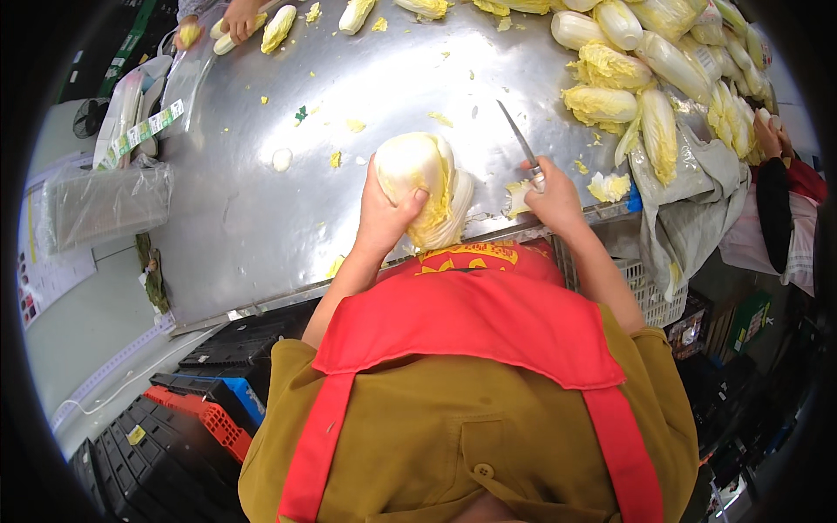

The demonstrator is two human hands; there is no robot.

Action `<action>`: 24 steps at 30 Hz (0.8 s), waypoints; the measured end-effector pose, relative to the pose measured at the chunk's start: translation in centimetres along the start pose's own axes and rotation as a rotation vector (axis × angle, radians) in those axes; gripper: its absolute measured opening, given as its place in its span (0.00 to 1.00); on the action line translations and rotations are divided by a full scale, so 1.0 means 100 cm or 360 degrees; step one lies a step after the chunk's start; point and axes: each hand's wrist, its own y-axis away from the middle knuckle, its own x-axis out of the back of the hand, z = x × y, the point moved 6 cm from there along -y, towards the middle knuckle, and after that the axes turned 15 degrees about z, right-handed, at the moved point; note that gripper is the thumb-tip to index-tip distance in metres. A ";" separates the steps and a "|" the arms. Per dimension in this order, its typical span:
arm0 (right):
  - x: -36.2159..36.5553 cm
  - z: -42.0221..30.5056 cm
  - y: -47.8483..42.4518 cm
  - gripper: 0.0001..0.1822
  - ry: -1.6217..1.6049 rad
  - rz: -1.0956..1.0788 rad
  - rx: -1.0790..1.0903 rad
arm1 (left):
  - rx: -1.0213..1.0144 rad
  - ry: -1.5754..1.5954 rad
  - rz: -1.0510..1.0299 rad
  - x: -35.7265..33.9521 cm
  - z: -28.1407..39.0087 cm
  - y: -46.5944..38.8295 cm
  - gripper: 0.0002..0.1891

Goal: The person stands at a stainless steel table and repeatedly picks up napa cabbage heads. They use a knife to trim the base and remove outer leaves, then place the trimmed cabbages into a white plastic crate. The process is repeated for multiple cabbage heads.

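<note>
A napa cabbage (415, 167) is gripped in my left hand (390, 212), its pale base turned up and away from me and its yellow leafy end near my apron. The thumb presses on its side. My right hand (556, 199) holds a knife (520, 134) by its handle, the blade pointing up and left, apart from the cabbage. Beneath both hands is a metal table (248, 216). A loose pale leaf piece (518, 197) lies beside my right hand, and a larger yellow-white leaf scrap (609, 187) is farther right.
Napa cabbages (608, 68) are piled at the back right, beside a grey cloth or sack (700, 170) over the edge. At top left, a person's hand (242, 18) touches cabbages. Another person's hands (771, 134) show at far right. Black crates (157, 451) stand below left.
</note>
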 end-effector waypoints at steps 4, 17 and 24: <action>0.022 -0.039 -0.002 0.27 -0.0085 0.0241 0.0421 | -0.0107 -0.0155 -0.0139 -0.005 0.011 0.003 0.33; -0.020 -0.075 0.029 0.30 -0.1291 -0.0641 -0.0062 | 0.0341 0.0401 -0.0246 -0.025 -0.010 0.010 0.25; -0.029 -0.073 0.024 0.26 -0.1316 -0.0465 -0.0103 | 0.0013 -0.0150 -0.0051 -0.027 -0.015 -0.015 0.18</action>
